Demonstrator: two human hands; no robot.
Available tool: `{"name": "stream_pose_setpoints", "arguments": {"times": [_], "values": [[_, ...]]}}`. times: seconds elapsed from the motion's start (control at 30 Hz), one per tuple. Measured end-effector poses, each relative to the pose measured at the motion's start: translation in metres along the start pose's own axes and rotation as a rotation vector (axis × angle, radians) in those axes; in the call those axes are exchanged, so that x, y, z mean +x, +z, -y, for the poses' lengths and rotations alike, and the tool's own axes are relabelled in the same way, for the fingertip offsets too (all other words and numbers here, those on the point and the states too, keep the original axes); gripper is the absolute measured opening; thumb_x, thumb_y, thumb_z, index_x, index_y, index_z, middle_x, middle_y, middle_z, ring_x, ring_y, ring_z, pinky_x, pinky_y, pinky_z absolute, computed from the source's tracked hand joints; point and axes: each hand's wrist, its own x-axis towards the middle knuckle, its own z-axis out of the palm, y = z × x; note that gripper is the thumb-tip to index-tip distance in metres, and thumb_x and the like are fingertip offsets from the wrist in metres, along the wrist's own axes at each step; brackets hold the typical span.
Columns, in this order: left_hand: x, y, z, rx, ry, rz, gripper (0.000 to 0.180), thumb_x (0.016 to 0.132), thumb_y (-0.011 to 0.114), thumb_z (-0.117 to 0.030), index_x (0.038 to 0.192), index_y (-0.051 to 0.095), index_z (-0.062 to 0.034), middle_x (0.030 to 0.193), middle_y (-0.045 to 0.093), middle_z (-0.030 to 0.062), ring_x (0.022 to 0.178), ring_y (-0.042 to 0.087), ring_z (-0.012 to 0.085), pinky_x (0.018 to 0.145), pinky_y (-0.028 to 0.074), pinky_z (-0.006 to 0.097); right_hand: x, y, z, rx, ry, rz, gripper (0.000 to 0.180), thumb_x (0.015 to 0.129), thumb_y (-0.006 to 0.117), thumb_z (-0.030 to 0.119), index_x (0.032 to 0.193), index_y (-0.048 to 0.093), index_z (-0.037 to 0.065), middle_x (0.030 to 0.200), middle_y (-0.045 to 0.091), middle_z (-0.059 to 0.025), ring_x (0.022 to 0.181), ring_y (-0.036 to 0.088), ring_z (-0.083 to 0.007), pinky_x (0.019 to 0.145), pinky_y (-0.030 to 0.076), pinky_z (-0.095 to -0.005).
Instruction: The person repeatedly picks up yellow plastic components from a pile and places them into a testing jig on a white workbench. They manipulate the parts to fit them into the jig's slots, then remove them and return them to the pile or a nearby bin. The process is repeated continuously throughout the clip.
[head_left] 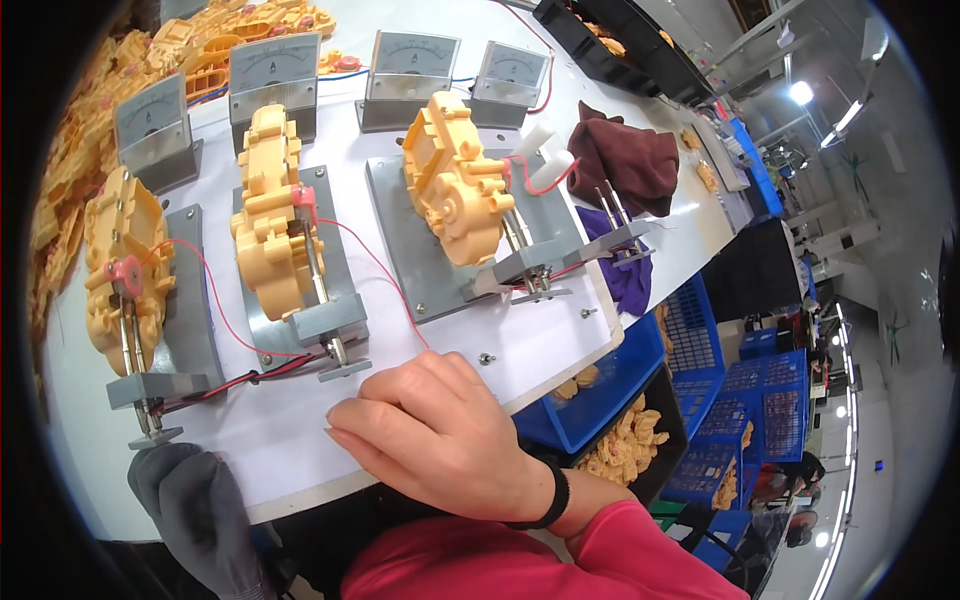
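Pink fabric sleeve (620, 550) leads to closed bare right hand (435, 430); grey-gloved left hand (195, 505), grip unclear, sits near yellow plastic housings (272, 265).

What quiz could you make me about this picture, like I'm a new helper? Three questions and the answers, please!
1. How many yellow cases sit on grey plates?
2. True or false: the left hand is bare.
3. Which is closer to the right hand?
A. The maroon cloth
B. The purple cloth

Key:
1. Three.
2. False; it wears a grey glove.
3. B.
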Motion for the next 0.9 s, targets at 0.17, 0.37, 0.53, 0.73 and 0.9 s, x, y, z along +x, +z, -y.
{"name": "stream_pose_setpoints", "arguments": {"times": [0.17, 0.37, 0.53, 0.73, 0.9], "values": [[0.008, 0.007, -0.019, 0.073, 0.039, -0.043, 0.023, 0.068, 0.069, 0.004, 0.089, 0.063, -0.0034, 0.097, 0.058, 0.0108, 0.1, 0.052, 0.032, 0.092, 0.041, 0.042, -0.003, -0.001, -0.008, -0.023, -0.044, 0.034, 0.021, 0.077, 0.074, 0.008, 0.095, 0.065, 0.011, 0.087, 0.058, -0.0019, 0.077, 0.057, -0.0201, 0.069, 0.042, -0.034], [0.013, 0.0, -0.017, 0.145, 0.175, -0.006, 0.026, 0.07, 0.081, -0.012, 0.093, 0.069, -0.014, 0.095, 0.062, 0.0013, 0.095, 0.054, 0.026, 0.085, 0.042, 0.038, -0.006, 0.0, 0.004, -0.044, 0.04, 0.028, 0.025, 0.071, 0.081, 0.004, 0.092, 0.07, 0.012, 0.083, 0.058, -0.0026, 0.076, 0.055, -0.0222, 0.067, 0.041, -0.0343], [0.017, -0.003, -0.018, 0.179, 0.19, -0.037, 0.02, 0.073, 0.081, -0.015, 0.091, 0.07, -0.0155, 0.092, 0.064, -0.0003, 0.094, 0.055, 0.0243, 0.085, 0.042, 0.037, 0.0, -0.005, 0.005, -0.009, 0.089, 0.07, 0.025, 0.071, 0.08, 0.003, 0.093, 0.069, 0.007, 0.088, 0.059, -0.0074, 0.08, 0.057, -0.0255, 0.069, 0.045, -0.0355], [0.017, 0.003, -0.014, 0.145, 0.225, -0.095, 0.017, 0.075, 0.079, -0.015, 0.089, 0.07, -0.0155, 0.091, 0.065, -0.0008, 0.091, 0.055, 0.0241, 0.082, 0.044, 0.037, 0.0, -0.011, 0.006, 0.039, 0.138, 0.096, 0.022, 0.074, 0.078, 0.001, 0.094, 0.069, 0.004, 0.092, 0.061, -0.0099, 0.085, 0.06, -0.0273, 0.075, 0.049, -0.036], [0.017, 0.0, -0.016, 0.117, 0.247, -0.079, 0.017, 0.075, 0.076, -0.005, 0.089, 0.068, -0.0092, 0.092, 0.062, 0.0043, 0.095, 0.053, 0.0278, 0.081, 0.045, 0.038, 0.001, -0.012, 0.009, 0.056, 0.142, 0.097, 0.019, 0.077, 0.076, 0.003, 0.094, 0.069, 0.003, 0.093, 0.062, -0.0108, 0.086, 0.06, -0.0276, 0.076, 0.05, -0.0366]]}}
